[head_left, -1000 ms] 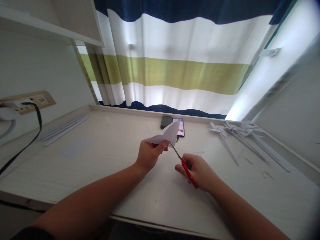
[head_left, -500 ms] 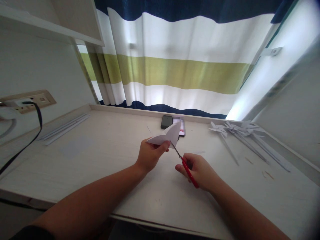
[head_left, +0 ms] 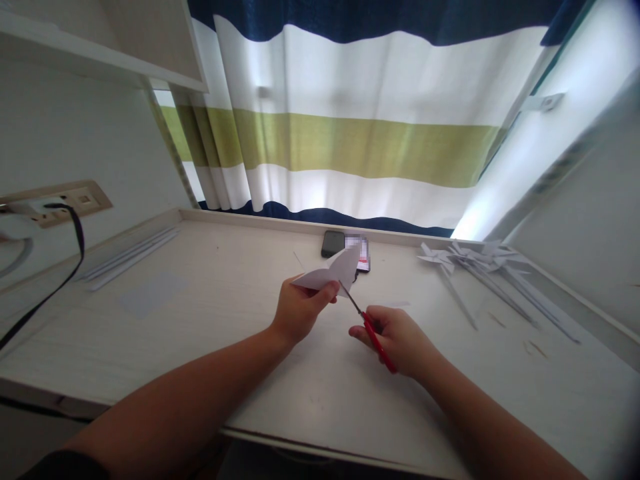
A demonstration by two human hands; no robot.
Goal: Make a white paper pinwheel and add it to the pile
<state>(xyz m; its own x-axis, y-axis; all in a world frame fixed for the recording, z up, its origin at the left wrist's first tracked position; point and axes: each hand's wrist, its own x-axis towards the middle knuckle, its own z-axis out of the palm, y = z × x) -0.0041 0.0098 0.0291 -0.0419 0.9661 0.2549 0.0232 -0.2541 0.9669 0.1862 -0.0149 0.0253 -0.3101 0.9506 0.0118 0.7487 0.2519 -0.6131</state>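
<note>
My left hand (head_left: 303,307) pinches a folded white sheet of paper (head_left: 345,268) between thumb and fingers, held above the desk. Two flaps of the sheet stand up and spread apart like wings. My right hand (head_left: 397,340) is wrapped around the red handles of a pair of scissors (head_left: 373,333). The metal blades point up and to the left and meet the paper's lower edge, close to my left thumb. How far the blades reach into the paper is hard to make out.
Paper pinwheels (head_left: 437,257) on paper sticks lie at the right. Rolled paper sticks (head_left: 133,257) and a white paper sheet (head_left: 153,292) lie at the left. At the back are a dark case-like object (head_left: 333,244) and a phone (head_left: 365,260). A black cable (head_left: 80,243) hangs from a wall socket.
Almost nothing differs. My right hand and the scissors have shifted very slightly upward; the paper stays in my left hand.
</note>
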